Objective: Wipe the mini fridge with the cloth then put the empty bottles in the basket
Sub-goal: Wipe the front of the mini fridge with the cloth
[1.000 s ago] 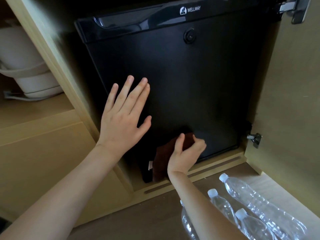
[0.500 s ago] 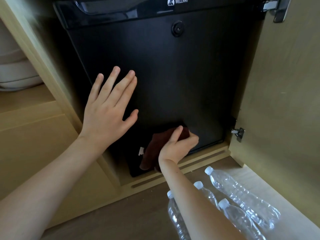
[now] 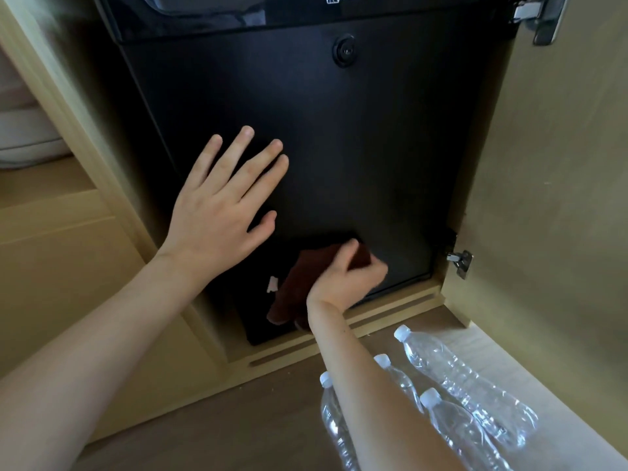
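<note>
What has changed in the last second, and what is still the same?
Mainly the view moved: the camera came closer and tipped down, so the mini fridge logo is now cut at the top. The right hand kept the brown cloth at the lower door; the left hand stayed flat, fingers spread. The empty bottles still lie on the floor.

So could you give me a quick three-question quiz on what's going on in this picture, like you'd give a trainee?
1. True or false: the left hand lies flat and open on the mini fridge.
2. What does the right hand hold? A) a sponge B) the cloth C) a bottle
3. Fill in: the empty bottles lie on the ____.

Key: 1 true; 2 B; 3 floor.
</note>
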### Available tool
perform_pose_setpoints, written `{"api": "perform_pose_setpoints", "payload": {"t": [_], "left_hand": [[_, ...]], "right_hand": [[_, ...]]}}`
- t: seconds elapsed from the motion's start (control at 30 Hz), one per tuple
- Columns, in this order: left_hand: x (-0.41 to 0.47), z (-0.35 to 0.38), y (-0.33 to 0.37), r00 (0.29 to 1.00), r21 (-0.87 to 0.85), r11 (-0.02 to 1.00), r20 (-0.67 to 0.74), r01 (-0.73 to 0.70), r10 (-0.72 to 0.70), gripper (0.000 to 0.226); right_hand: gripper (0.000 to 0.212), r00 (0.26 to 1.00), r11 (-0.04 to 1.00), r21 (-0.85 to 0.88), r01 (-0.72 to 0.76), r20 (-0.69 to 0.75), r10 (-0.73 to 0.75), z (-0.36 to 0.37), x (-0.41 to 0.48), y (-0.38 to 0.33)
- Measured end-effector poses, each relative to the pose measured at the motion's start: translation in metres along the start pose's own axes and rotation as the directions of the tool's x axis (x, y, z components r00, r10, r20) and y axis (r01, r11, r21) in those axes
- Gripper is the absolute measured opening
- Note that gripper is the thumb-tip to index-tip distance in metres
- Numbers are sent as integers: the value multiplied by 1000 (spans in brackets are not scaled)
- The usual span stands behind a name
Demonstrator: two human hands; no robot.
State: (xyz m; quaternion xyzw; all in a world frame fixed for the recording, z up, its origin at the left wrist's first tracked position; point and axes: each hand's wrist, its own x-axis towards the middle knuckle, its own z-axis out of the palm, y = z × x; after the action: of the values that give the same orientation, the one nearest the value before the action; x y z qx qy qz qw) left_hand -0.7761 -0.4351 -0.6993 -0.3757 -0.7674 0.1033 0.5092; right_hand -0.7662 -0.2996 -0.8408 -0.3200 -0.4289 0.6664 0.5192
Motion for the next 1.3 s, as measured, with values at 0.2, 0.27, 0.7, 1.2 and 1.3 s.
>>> {"api": "perform_pose_setpoints", "payload": {"t": [0.2, 0.27, 0.7, 1.2, 1.3], "left_hand": [[-1, 1, 2, 1000, 4, 1000, 9, 11, -11, 58], [-1, 3, 2, 1000, 11, 1000, 12, 5, -5, 59], [-3, 19, 18, 1000, 5, 1000, -7, -11, 11, 58], [0, 25, 27, 999, 25, 999, 24, -33, 32, 61], [2, 26, 29, 999, 23, 999, 15, -37, 37, 61]], "right_hand": [[22, 965, 964, -59, -261, -53, 258, -17, 5, 16], [20, 997, 998, -48, -27, 66, 30, -11, 7, 2], [22, 985, 982, -71, -173, 5, 174, -22, 23, 21], [19, 957, 958, 13, -286, -56, 286, -21, 42, 15], [23, 984, 991, -28, 130, 126, -125, -14, 43, -5]]}}
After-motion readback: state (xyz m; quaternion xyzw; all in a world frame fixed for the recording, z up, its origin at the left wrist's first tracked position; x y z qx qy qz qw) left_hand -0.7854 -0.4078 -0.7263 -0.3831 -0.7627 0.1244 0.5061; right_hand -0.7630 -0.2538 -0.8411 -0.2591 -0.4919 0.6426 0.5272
